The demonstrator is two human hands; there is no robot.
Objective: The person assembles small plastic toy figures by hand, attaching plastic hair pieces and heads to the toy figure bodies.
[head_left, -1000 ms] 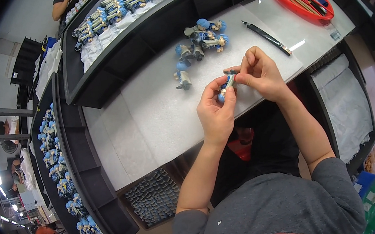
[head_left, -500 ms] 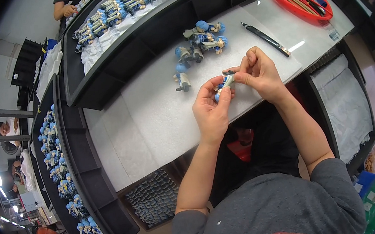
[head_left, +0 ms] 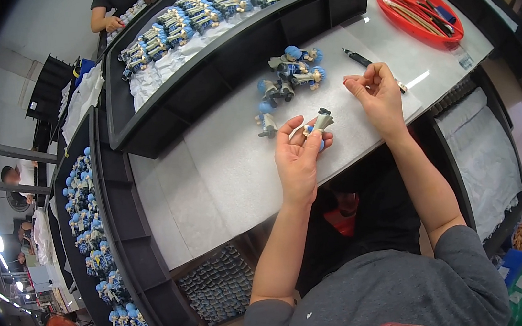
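Observation:
A small blue-haired figurine (head_left: 319,122) with a pale cape and dark feet is held in my left hand (head_left: 297,165), thumb across it and feet pointing away from me. Off to its right, my right hand (head_left: 384,102) is raised over the table with thumb and fingertips pinched together; whatever they hold, if anything, is too small to make out. Beyond my hands lies a cluster of similar figurines (head_left: 292,71), with one more figurine (head_left: 267,123) at its near left. A black pen-like tool (head_left: 359,57) rests partly behind my right hand.
A black crate (head_left: 241,58) with rows of figurines stands along the far side. Another crate (head_left: 129,244) of figurines is at left. A red tray (head_left: 445,41) holds brushes. Below the table sits a bin (head_left: 217,285) of small parts. A person's hand (head_left: 114,24) shows far left.
My right hand has let go of the figurine and moved right, away from it. The figurine stays in my left hand, its feet now turned farther upward. The view has shifted slightly.

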